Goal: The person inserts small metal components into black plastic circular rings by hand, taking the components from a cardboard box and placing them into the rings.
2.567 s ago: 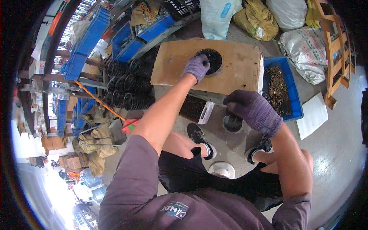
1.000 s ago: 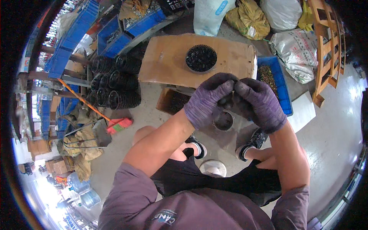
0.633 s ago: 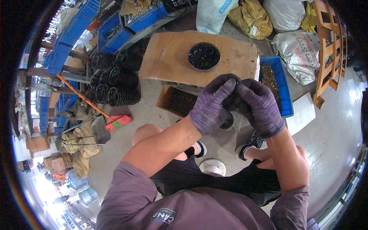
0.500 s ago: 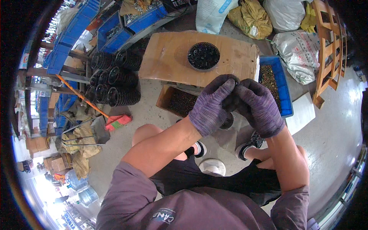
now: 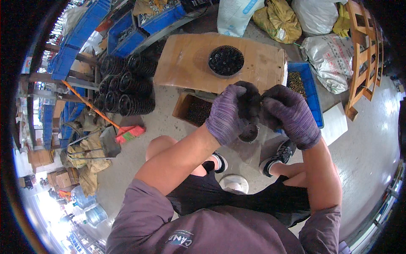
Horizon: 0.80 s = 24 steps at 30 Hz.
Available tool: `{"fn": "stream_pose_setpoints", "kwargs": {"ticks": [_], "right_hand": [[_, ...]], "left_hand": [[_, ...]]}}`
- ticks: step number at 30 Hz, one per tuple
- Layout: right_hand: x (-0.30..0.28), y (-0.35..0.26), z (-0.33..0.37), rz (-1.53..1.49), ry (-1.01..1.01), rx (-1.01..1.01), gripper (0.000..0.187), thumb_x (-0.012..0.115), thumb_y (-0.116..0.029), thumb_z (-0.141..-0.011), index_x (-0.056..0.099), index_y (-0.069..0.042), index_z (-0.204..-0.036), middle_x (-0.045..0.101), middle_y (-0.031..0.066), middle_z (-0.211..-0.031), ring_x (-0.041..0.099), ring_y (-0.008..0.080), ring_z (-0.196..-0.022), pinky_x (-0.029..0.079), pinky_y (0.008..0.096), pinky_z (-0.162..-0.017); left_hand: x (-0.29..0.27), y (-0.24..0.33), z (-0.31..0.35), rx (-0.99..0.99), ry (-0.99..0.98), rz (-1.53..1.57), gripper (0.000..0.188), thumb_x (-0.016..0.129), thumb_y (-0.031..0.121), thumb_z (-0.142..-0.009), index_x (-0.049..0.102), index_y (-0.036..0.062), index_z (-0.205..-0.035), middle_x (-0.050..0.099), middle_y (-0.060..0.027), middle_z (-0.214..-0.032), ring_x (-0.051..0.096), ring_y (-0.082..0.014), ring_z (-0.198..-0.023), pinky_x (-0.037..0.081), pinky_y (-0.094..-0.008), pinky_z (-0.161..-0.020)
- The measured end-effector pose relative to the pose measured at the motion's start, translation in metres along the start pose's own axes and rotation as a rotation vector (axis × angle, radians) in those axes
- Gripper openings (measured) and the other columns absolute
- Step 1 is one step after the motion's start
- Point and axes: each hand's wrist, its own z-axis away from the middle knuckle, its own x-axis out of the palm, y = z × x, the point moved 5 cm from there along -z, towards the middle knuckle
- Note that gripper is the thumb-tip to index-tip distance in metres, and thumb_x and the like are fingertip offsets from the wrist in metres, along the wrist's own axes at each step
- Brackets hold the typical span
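Black ring-like parts [image 5: 226,60] lie in a round black tray [image 5: 226,76] on a cardboard sheet [image 5: 179,57], at eleven o'clock from the hands. From the left: black ribbed round stacks [image 5: 136,105] stand between nine and ten o'clock; at nine, a cardboard box [image 5: 181,106] holds small dark pieces. The left hand [image 5: 228,112], gloved in purple, is curled, thumb folded in; what it has hold of cannot be told against the dark palm. At seven o'clock, a small round pot [image 5: 249,141] sits partly hidden below. The right hand [image 5: 294,114], also gloved, has thumb and forefinger drawn together near the left fingertips; whether they pinch anything is unclear. At two o'clock, a blue bin [image 5: 317,103] holds brass-coloured pieces. Handling seems midway: loose pieces are plentiful, and no finished one can be picked out.
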Motion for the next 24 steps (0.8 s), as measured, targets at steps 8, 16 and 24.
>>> {"fn": "stream_pose_setpoints", "kwargs": {"ticks": [8, 16, 24], "right_hand": [[-0.004, 0.002, -0.004, 0.379, 0.121, -0.029, 0.022, 0.062, -0.020, -0.092, 0.063, 0.001, -0.099, 0.067, 0.0105, -0.077, 0.064, 0.0142, -0.066, 0.053, 0.0312, -0.062], [0.000, 0.001, -0.010, 0.463, 0.226, -0.067, 0.023, 0.063, -0.022, -0.092, 0.064, 0.000, -0.093, 0.068, 0.0117, -0.075, 0.067, 0.0177, -0.064, 0.053, 0.0335, -0.059], [-0.011, 0.001, -0.005, 0.325, 0.165, -0.037, 0.025, 0.062, -0.023, -0.094, 0.065, -0.001, -0.105, 0.068, 0.0117, -0.084, 0.064, 0.0123, -0.075, 0.053, 0.0291, -0.070]], "left_hand": [[0.025, 0.020, 0.006, 0.446, 0.136, -1.394, 0.021, 0.061, 0.020, -0.093, 0.066, 0.0054, -0.108, 0.069, -0.0064, -0.098, 0.064, -0.0187, -0.088, 0.051, -0.0310, -0.082], [0.009, 0.019, 0.005, 0.078, 0.246, -1.026, 0.023, 0.061, 0.023, -0.094, 0.066, 0.0061, -0.109, 0.067, -0.0054, -0.092, 0.061, -0.0140, -0.080, 0.050, -0.0299, -0.074], [0.006, 0.009, 0.005, -0.106, 0.315, -0.874, 0.028, 0.057, 0.028, -0.097, 0.065, 0.0057, -0.112, 0.066, -0.0041, -0.095, 0.058, -0.0104, -0.085, 0.048, -0.0272, -0.077]]}}
